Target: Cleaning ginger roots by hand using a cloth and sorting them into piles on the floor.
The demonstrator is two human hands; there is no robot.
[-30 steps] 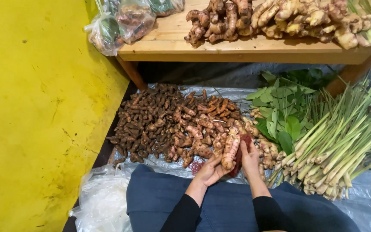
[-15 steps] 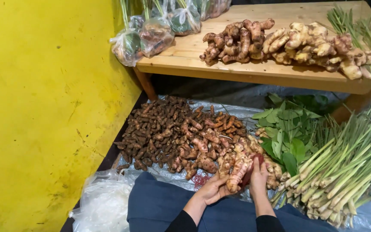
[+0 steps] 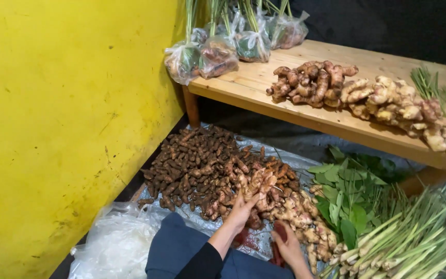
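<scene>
From the head camera we are seeing our left hand reaching forward into the heap of brown roots on the floor, its fingers curling around a pale knobbly root at the near edge of the heap and gripping it. Half a second ago both hands were cupping one long root together close to our lap; now they are working apart, and the view has tilted up so that more of the bench is showing. Our right hand is staying low beside our knee, closed on a dark red handle whose lower end we cannot make out. The roots are lying on a sheet of clear plastic spread over the floor, with paler, fatter roots trailing toward our right hand. Just right of them we are seeing a bunch of green leaves and, nearer the corner, bundled lemongrass stalks. A crumpled plastic bag is sitting by our left leg. Behind the heap a low wooden bench is carrying ginger-like rhizomes, a paler pile beside them, and tied plastic bags of produce at its left end. A yellow wall is filling the left side.
</scene>
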